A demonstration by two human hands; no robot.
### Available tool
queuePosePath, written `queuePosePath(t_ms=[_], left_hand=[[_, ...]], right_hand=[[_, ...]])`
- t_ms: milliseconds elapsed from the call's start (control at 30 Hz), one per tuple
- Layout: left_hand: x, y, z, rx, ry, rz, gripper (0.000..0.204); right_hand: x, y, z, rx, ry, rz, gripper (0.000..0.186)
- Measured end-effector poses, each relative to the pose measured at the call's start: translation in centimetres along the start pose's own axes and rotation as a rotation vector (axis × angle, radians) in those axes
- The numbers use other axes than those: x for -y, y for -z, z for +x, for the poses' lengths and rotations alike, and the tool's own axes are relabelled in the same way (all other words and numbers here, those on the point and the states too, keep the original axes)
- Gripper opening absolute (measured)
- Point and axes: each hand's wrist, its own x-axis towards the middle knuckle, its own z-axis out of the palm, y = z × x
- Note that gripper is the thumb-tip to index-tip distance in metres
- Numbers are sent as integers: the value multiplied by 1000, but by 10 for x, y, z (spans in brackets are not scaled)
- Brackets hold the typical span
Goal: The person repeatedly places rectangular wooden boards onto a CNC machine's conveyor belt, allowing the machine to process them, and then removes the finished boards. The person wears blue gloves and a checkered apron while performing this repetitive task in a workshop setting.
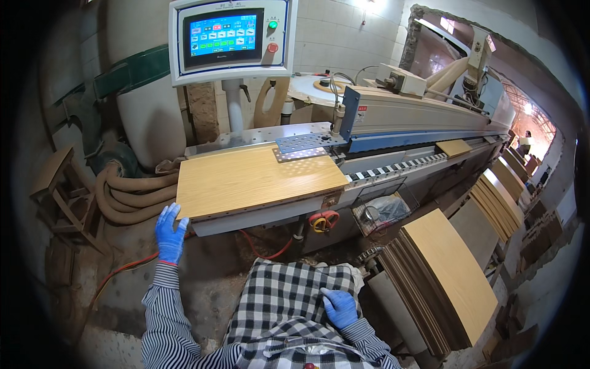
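Observation:
A wood-grain panel [252, 181] lies flat on the infeed table of a long edge-banding machine [418, 117], its far right part beneath a perforated blue plate [304, 142]. My left hand [170, 234], in a blue glove, is at the panel's near left corner, fingers stretched out and touching or very close to its edge. My right hand [339, 307], also gloved in blue, rests by my checked apron [283, 295] with nothing visible in it; its fingers look loosely extended. Farther along the machine's track sits another panel [453, 147].
A stack of panels [442, 277] stands at my right, with more stacks [498, 203] behind it. Above the table is a control screen [223, 35] on a post. Brown hoses [132, 200] and a wooden stool [64, 190] are at left. A red hose [267, 253] crosses the floor.

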Motion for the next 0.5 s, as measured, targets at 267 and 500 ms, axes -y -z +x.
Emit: queuePosePath(t_ms=[267, 500], left_hand=[[-3, 3, 1, 25, 40, -11, 42], [-7, 4, 3, 33, 21, 1, 43]], right_hand=[[-5, -3, -1, -25, 35, 1, 29], [-3, -2, 0, -23, 31, 4, 29]])
